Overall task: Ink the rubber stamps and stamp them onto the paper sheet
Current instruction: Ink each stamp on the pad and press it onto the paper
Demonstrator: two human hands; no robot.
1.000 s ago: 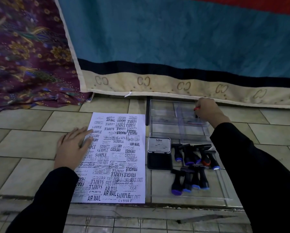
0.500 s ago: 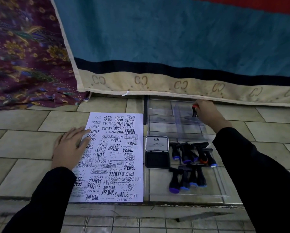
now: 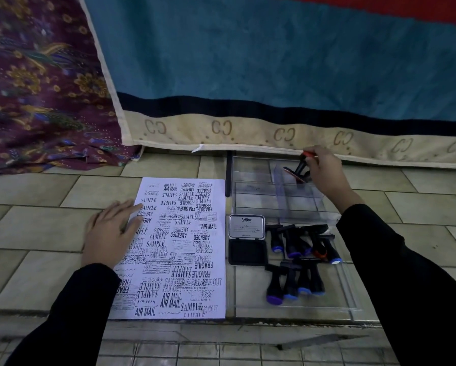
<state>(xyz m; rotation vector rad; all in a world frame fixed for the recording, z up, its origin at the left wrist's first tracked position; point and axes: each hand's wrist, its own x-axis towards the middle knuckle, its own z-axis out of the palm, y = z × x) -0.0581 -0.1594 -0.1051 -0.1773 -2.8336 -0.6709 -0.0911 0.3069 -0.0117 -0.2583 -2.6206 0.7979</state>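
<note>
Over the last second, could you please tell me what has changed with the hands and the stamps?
The right hand, gripping the red-capped stamp, has raised it from the far compartment of the clear tray; its base now shows. The left hand stays flat on the paper sheet; ink pad and other stamps unmoved.

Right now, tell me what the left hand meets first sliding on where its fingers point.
Nothing stands on the paper sheet ahead of the left hand; past bare tile, the blanket's cream border probably comes first.
</note>
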